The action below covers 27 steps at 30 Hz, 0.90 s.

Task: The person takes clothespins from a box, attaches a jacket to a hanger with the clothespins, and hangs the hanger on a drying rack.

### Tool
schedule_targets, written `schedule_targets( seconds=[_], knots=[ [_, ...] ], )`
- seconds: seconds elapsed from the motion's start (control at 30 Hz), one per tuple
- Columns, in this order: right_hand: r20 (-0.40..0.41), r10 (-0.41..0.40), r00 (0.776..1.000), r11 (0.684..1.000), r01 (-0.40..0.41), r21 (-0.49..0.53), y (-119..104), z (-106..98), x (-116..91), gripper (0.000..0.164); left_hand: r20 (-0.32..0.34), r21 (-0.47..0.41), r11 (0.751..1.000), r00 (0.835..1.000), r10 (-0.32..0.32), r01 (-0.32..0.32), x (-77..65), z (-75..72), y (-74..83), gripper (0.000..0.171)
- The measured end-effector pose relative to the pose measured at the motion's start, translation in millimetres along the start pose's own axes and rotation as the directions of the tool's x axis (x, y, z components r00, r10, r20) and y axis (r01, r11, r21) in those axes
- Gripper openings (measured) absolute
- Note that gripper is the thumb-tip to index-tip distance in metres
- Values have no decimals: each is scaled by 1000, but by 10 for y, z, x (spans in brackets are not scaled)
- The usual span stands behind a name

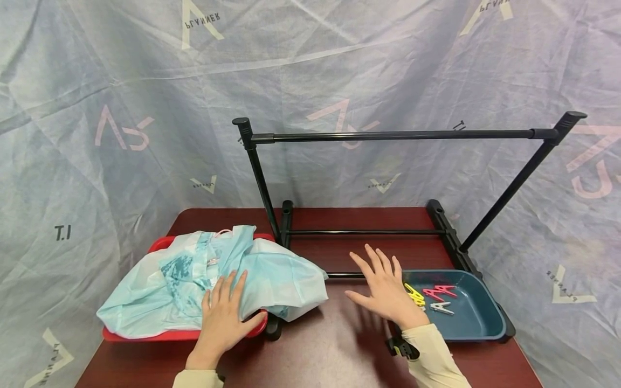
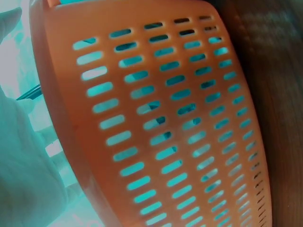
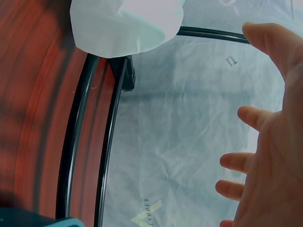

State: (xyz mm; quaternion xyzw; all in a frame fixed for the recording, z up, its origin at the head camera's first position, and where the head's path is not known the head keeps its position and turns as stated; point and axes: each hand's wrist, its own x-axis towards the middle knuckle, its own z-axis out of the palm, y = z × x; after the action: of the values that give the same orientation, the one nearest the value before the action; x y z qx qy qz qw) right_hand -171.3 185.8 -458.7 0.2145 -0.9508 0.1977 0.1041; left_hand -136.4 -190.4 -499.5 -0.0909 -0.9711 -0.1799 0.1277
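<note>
A heap of pale blue and white thin fabric [image 1: 286,275] fills a red slotted basket [image 1: 160,335] and spills over its rim. My left hand [image 1: 220,323] is over the basket's front edge, fingers spread towards the fabric; whether they touch it I cannot tell. The left wrist view shows the basket's slotted side [image 2: 156,109] close up. To the right, my right hand [image 1: 388,293] hovers above the table with fingers apart, holding nothing. Beside it, a blue tray [image 1: 477,307] holds yellow clothespins [image 1: 414,294], red clothespins [image 1: 439,292] and a white clothespin [image 1: 441,307].
A black rack [image 1: 398,136] stands behind my hands, its upper bar above the dark red table [image 1: 315,345]. Its left foot [image 1: 274,327] is beside the basket, and the tray overlaps its right foot [image 1: 448,237]. Grey printed sheeting [image 1: 145,178] hangs around the table.
</note>
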Motion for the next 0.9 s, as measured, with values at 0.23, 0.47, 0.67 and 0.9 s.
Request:
schedule_targets(
  seconds=[0.23, 0.47, 0.67, 0.9],
  knots=[
    [-15, -23, 1000, 1000, 23, 17, -49, 22, 62, 84, -30, -7, 1000, 1000, 9, -10, 21, -21, -48, 99],
    [-5, -34, 999, 999, 34, 14, -87, 59, 91, 83, -40, -9, 1000, 999, 7, -7, 34, -23, -69, 99],
    [7, -32, 999, 999, 32, 18, -110, 76, 97, 83, -32, -1, 1000, 999, -3, 3, 32, -33, -76, 99],
    [-2, -45, 999, 999, 45, 21, -140, 86, 135, 84, -27, 7, 1000, 1000, -11, 11, 38, -47, -85, 98]
  ],
)
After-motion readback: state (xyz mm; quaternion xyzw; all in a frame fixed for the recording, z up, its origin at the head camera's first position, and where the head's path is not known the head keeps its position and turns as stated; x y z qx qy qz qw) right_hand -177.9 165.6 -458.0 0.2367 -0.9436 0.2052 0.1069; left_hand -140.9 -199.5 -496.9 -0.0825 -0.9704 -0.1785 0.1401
